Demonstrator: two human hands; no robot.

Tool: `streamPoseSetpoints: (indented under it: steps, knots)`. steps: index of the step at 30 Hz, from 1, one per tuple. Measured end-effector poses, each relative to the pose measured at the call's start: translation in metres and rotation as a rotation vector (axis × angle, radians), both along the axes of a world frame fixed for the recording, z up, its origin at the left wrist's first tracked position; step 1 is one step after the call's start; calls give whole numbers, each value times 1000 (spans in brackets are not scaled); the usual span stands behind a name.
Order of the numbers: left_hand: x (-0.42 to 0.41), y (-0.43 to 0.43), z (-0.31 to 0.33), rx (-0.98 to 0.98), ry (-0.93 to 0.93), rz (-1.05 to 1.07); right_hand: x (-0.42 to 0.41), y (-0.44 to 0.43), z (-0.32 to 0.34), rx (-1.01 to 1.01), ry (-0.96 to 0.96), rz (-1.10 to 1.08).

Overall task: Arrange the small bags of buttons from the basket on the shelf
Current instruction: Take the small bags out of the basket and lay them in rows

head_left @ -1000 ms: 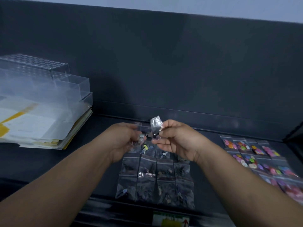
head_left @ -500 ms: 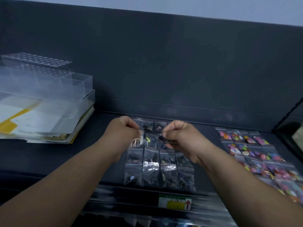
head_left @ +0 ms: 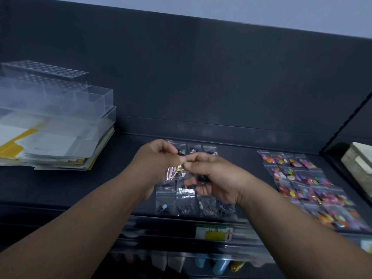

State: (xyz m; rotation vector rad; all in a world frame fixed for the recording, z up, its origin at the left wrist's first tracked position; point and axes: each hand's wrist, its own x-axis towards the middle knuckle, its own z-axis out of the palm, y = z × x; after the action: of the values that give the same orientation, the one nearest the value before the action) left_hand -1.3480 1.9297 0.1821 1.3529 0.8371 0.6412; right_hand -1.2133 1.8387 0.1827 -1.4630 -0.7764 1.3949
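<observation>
Pinched at top edge by left hand [head_left: 155, 160] and right hand [head_left: 219, 178], fingers curled tight: small bag [head_left: 177, 172], dangling just below fingertips, probably to square it up before laying. Under fingers, dark bags [head_left: 186, 200] gridded on shelf [head_left: 100, 188]; colourful bags [head_left: 314, 184] well right of them.

Only sign I can make out is a red up arrow on the green and yellow label [head_left: 214, 232] stuck to the shelf [head_left: 120, 190] front edge; its print's too blurry.

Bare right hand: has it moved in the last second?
Yes. The right hand came toward the viewer: the back row of clear dark-button bags, hidden before, shows beyond it.
</observation>
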Motion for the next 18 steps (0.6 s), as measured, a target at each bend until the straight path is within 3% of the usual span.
streamPoseSetpoints:
  steps: [3, 7, 11, 18]
  knots:
    - [-1, -8, 5, -33, -44, -31, -8, 1, -2, 12, -71, 34]
    - [-6, -10, 8, -168, -109, 6, -9, 1, 0, 43, -38, -119]
    - [-14, -14, 4, -229, 93, -142, -10, -4, 3, 39, 48, -224]
    - [-11, -14, 6, -157, 10, -29, -14, -15, 1, -4, -63, -70]
